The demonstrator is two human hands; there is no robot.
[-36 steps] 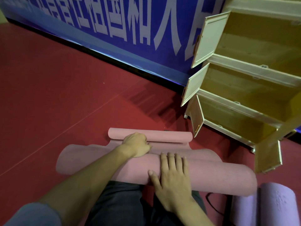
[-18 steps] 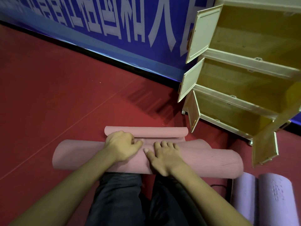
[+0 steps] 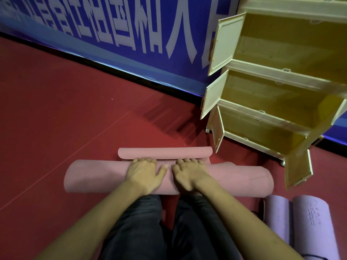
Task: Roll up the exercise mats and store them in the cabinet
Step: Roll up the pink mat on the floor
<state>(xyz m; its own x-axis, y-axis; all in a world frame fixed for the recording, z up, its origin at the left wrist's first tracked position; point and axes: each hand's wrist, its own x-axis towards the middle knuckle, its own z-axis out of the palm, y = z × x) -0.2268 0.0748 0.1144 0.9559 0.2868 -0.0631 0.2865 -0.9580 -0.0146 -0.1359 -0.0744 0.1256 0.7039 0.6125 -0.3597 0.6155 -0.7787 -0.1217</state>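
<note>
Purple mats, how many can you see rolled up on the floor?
2. One purple roll lies at the bottom right by the person's right leg; the other purple roll lies right beside it, nearer the picture's edge. More may be hidden out of view.

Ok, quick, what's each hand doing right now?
Left hand: open, flat on the pink mat, holding nothing.
Right hand: open, flat on it too.

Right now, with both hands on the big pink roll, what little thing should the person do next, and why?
Probably push the pink mat forward a bit more. Both the left hand and the right hand lie flat on top of the roll, and its far end, curled up on the red floor, is not yet wound in. The open cabinet can wait.
</note>
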